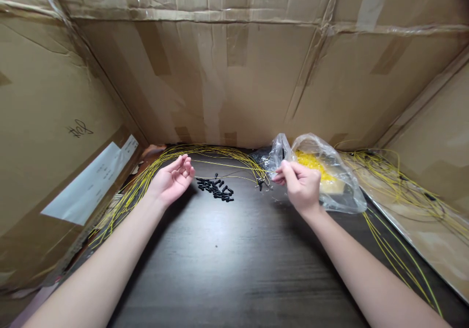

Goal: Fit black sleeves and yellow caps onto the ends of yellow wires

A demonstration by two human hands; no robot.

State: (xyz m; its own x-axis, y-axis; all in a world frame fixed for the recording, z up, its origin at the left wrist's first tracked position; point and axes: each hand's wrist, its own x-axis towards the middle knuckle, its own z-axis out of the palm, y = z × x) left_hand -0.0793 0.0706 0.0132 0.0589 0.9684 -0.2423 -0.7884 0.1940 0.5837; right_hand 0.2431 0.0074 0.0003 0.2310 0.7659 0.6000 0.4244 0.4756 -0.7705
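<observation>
My right hand (pixel 302 184) is closed in a pinch on a thin yellow wire (pixel 227 165), in front of the plastic bags. The wire stretches nearly straight across to my left hand (pixel 174 181). That hand is turned palm up, its fingers loosely curled and the palm bare; the wire passes at or behind its fingertips. Between the hands, a small pile of black tubular pieces (pixel 216 189) lies on the dark table (pixel 220 259). A bundle of yellow wires (pixel 205 149) curves behind both hands, with dark ends (pixel 261 182) gathered left of my right hand.
An open clear bag (pixel 351 186) with small yellow pieces (pixel 311 161) stands behind my right hand, beside another clear bag (pixel 278 147) with dark contents. More yellow wires (pixel 399 181) lie tangled at the right. Cardboard walls (pixel 227 88) enclose the back and sides.
</observation>
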